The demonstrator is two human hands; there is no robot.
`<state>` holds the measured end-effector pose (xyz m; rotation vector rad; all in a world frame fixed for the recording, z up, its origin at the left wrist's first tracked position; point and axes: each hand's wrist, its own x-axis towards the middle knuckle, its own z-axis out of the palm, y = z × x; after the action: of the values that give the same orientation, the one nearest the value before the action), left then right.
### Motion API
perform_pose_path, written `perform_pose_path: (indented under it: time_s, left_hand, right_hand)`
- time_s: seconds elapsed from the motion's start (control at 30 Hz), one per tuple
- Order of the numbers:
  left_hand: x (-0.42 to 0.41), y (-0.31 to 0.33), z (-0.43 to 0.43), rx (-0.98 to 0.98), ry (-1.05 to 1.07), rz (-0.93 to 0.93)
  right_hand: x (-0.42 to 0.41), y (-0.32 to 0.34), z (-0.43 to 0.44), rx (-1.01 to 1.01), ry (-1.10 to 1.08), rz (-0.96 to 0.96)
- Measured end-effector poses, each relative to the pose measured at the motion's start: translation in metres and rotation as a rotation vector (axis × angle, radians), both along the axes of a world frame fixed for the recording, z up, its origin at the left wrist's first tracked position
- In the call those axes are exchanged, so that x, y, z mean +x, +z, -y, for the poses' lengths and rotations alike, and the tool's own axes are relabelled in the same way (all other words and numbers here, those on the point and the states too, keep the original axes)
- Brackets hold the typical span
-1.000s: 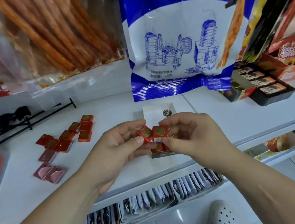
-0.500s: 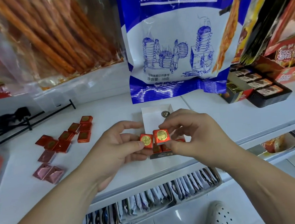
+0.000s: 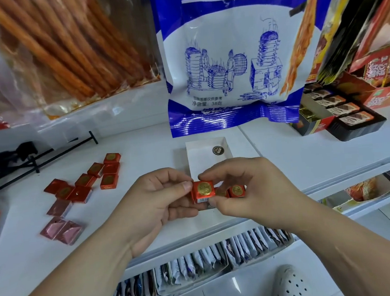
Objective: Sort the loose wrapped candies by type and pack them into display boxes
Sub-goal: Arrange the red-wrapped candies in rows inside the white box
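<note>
Pinching one red candy (image 3: 202, 191) between left hand (image 3: 152, 206) and right hand (image 3: 247, 190); eight loose reds (image 3: 109, 181), three pinks (image 3: 70, 232).

Red candy (image 3: 203, 190) glossy foil; display box (image 3: 204, 155) matt white card.

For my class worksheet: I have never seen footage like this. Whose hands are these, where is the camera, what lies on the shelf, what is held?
No machine here: a person wears one camera on the head, looking down at their own bare hands. The left hand and right hand together pinch one red candy above a white display box that holds similar ones. Further left on the white shelf lie loose red candies and pink candies.
</note>
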<state>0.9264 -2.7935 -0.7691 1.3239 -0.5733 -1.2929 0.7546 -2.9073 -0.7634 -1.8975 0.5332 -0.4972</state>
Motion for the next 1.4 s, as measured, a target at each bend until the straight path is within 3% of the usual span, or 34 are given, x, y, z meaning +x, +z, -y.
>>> perform_pose_path:
  time_s: [0.23,0.43,0.63,0.9,1.1,1.4]
  left_hand:
    - [-0.004,0.003,0.0,-0.039,-0.018,-0.043]
    - [-0.006,0.004,0.0,-0.092,0.004,-0.027]
    - [-0.007,0.006,0.002,-0.06,0.021,0.019]
    - [-0.007,0.004,0.002,-0.025,0.023,0.031]
    - [-0.009,0.003,0.003,-0.05,0.056,0.048]
    - [-0.009,-0.006,0.006,-0.111,0.04,0.04]
  right_hand:
    - [-0.001,0.0,0.001,-0.041,-0.049,0.013]
    - [0.0,0.002,0.003,0.195,-0.062,0.069]
    - [0.002,0.003,0.003,0.3,-0.135,0.065]
    - [0.001,0.003,0.006,0.212,-0.222,0.069]
    - [0.002,-0.002,0.006,0.091,-0.126,-0.017]
    - [-0.002,0.0,0.01,0.134,-0.043,0.016]
